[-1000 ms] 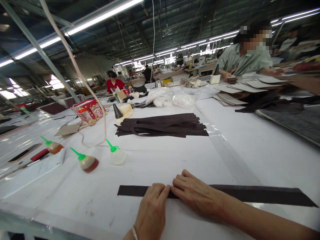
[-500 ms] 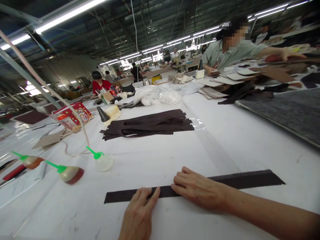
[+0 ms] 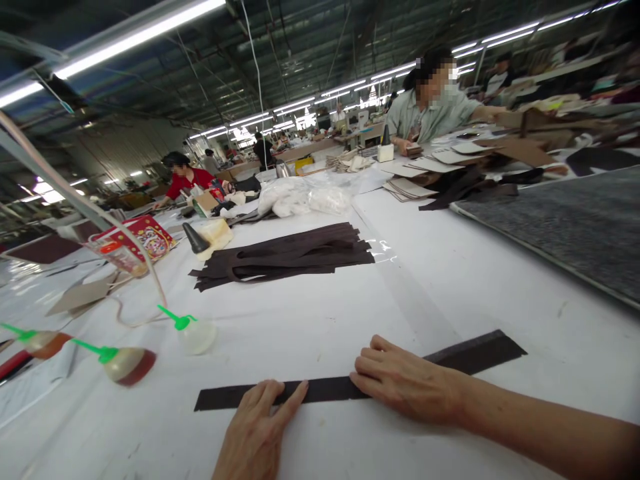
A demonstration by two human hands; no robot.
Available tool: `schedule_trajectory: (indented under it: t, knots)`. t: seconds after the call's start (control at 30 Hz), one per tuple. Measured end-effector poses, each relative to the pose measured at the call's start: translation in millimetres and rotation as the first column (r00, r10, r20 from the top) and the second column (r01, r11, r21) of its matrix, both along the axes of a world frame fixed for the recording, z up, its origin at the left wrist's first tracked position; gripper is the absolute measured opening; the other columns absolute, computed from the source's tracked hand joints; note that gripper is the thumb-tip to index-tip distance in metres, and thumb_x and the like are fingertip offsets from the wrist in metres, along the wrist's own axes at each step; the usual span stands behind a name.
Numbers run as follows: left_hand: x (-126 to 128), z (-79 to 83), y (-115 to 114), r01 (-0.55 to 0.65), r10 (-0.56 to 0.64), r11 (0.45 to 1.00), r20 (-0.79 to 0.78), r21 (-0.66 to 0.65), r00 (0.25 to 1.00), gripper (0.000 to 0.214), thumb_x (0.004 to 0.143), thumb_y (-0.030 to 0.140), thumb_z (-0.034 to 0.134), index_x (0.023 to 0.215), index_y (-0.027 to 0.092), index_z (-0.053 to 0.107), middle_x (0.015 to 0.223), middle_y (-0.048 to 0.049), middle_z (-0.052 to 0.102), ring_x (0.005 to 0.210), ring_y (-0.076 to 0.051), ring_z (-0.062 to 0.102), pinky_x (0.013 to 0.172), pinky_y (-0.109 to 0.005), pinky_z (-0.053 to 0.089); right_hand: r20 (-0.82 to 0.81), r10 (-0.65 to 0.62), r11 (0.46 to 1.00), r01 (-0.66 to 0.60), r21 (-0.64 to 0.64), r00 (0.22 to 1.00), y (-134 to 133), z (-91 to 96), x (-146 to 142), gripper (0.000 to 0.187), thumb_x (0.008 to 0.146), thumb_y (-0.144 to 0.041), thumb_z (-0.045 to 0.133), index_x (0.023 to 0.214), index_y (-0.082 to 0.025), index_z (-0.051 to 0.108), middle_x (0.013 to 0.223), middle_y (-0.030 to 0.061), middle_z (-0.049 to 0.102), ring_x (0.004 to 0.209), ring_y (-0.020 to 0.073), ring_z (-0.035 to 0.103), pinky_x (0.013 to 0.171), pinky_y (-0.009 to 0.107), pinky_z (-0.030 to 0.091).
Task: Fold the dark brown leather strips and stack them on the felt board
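Note:
A long dark brown strip of leather-like material [image 3: 330, 389] lies across the white table in front of me. My left hand [image 3: 257, 417] is closed on its left part, bent fingers at the far edge and one digit angled across the strip. Near the middle, my right hand [image 3: 400, 380] holds the strip with curled fingers pressed together; its thumb is mostly hidden. Right of that hand, the strip's end [image 3: 483, 352] angles away, with a lighter band along its far edge. My right forearm covers part of it.
Beyond lies a pile of similar strips [image 3: 295, 253]. Green-tipped squeeze bottles [image 3: 130, 365] stand at left, near a thin pole [image 3: 135, 247]. A grey textured board [image 3: 560, 220] borders the right side. Across the table a co-worker [image 3: 425, 110] handles brown pieces.
My hands have moved slightly apart along the strip. Its right end now angles farther from me. The view has shifted, and the far co-worker's outstretched arm has drawn in.

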State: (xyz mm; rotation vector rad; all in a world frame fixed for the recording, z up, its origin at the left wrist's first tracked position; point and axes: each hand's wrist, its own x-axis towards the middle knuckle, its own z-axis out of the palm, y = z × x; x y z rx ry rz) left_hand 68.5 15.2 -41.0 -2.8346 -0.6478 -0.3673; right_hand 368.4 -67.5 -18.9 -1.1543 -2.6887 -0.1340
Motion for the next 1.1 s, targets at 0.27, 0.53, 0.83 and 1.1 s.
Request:
schedule_trajectory:
  t: [0.27, 0.53, 0.83, 1.1]
  knots:
    - [-18, 16.1, 4, -0.154, 0.151, 0.988, 0.149, 0.012, 0.977, 0.056, 0.082, -0.001, 0.035, 0.124, 0.028, 0.058, 0.122, -0.0079, 0.055, 0.111, -0.024, 0.053, 0.091, -0.043, 0.05, 0.011, -0.086, 0.992, 0.084, 0.095, 0.996, 14, -3.8, -69, 0.014, 0.091, -0.005, 0.046, 0.085, -0.012, 0.056, 0.081, 0.0043, 0.05, 0.074, 0.019, 0.043, 0.08, 0.035, 0.034]
    - [46, -6.7, -33, -0.007, 0.082, 0.959, 0.251, -0.283, 0.964, 0.05, 0.081, -0.001, 0.035, 0.128, 0.007, 0.051, 0.106, -0.0133, 0.062, 0.099, -0.021, 0.058, 0.088, -0.034, 0.055, -0.001, -0.072, 0.992, 0.071, 0.102, 0.997, 14, -13.1, -64, 0.014, 0.093, -0.006, 0.044, 0.095, -0.011, 0.056, 0.084, 0.0041, 0.051, 0.076, 0.0192, 0.044, 0.081, 0.036, 0.036]
    - [38, -6.6, -31, -0.033, 0.059, 0.985, 0.151, -0.172, 0.987, 0.056, 0.08, 0.0, 0.038, 0.132, 0.017, 0.052, 0.111, -0.011, 0.06, 0.101, -0.023, 0.056, 0.086, -0.037, 0.056, -0.008, -0.084, 0.996, 0.084, 0.039, 0.996, -11, -8.4, -27, 0.016, 0.092, -0.004, 0.042, 0.09, -0.012, 0.056, 0.081, 0.004, 0.048, 0.07, 0.0179, 0.04, 0.077, 0.034, 0.033]
    - [41, -4.5, -32, -0.036, 0.044, 0.995, 0.089, -0.09, 0.995, 0.067, 0.077, -0.003, 0.037, 0.138, 0.025, 0.046, 0.109, -0.011, 0.056, 0.099, -0.024, 0.053, 0.082, -0.038, 0.058, -0.023, -0.108, 0.994, 0.108, -0.002, 0.994, -29, -5.0, -4, 0.018, 0.093, -0.004, 0.041, 0.093, -0.013, 0.056, 0.081, 0.0042, 0.048, 0.068, 0.0175, 0.038, 0.075, 0.033, 0.032]
